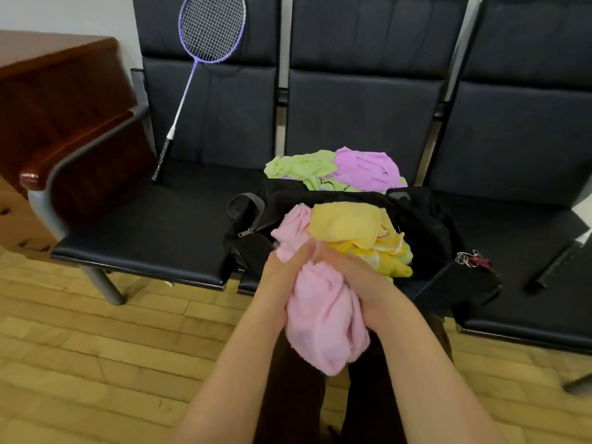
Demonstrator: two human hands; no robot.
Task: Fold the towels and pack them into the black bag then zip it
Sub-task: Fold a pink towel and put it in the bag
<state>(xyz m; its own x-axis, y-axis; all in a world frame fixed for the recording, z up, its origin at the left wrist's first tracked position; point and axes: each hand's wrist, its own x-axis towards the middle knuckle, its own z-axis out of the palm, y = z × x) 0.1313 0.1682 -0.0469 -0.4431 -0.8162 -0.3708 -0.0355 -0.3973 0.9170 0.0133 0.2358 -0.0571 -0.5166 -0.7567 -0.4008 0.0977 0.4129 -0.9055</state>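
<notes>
You held the crumpled pink terry-cloth towel (323,318) between both hands, in front of the bench seat and just before the open black fabric bag (426,219). Your left hand (282,283) and right hand (358,283) were pressed together around the towel's upper part, fingers wrapped on the cloth, with the lower end hanging loose below.

The towel appeared light, soft and limp; it would not have held a shape unsupported and would have sagged from any single grip point. It was not slippery or fragile. To fold it, you would likely have needed to find two adjacent corners and pinch one in each hand, letting the cloth hang flat.

A bunched yellow towel (346,222) lay on the bag's mouth, touching the pink towel's top. A light green towel (298,166) and a lilac towel (365,168) lay unfolded behind the bag.
</notes>
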